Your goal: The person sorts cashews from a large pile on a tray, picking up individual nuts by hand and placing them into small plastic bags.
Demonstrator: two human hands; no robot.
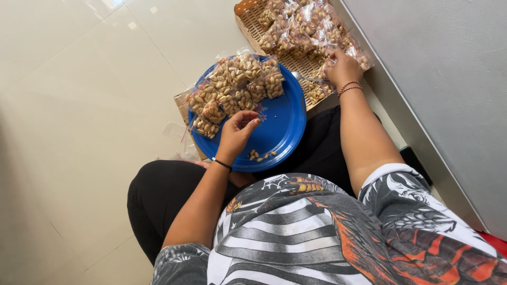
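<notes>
A round blue plate (285, 124) rests on my lap, its far half piled with several small clear packets of peanuts (237, 87). A few loose peanuts (261, 155) lie near its front rim. My left hand (236, 132) hovers over the plate's middle with the fingers curled together just below the packets; whether it pinches anything is unclear. My right hand (342, 67) reaches into a woven basket (248, 18) at the far right and grips one of the peanut packets (296, 29) heaped there. A metal spoon (306, 78) lies between the plate and that hand.
I sit cross-legged on a pale tiled floor (79, 105). A grey wall (449, 79) runs along the right, close to the basket. A dark flat object (417, 163) lies by my right knee. Loose clear bags (177, 132) lie left of the plate.
</notes>
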